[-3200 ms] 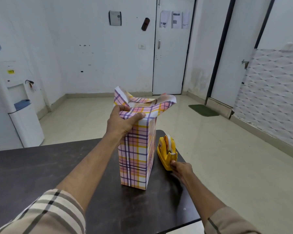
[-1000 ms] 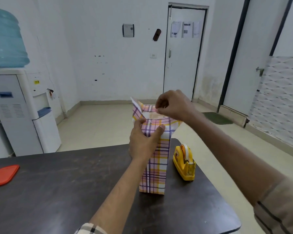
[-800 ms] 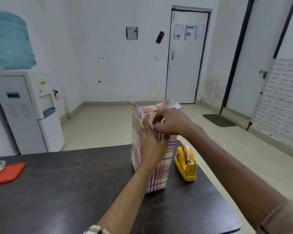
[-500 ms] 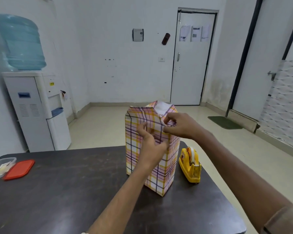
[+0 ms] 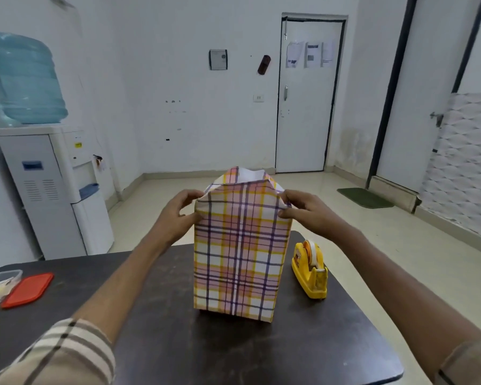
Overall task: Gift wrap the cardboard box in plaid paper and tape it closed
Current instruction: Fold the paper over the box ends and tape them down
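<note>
Left hand and right hand each pinch the plaid paper at its upper side folds. The cardboard box is fully hidden inside. Yellow tape dispenser stands just right.

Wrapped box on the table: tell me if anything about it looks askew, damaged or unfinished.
Only the top stands out: the plaid paper there stands open, white underside showing at the rear. The left hand and right hand pinch its upper corners. No tear or spill shows; the yellow tape dispenser sits upright beside it.
</note>
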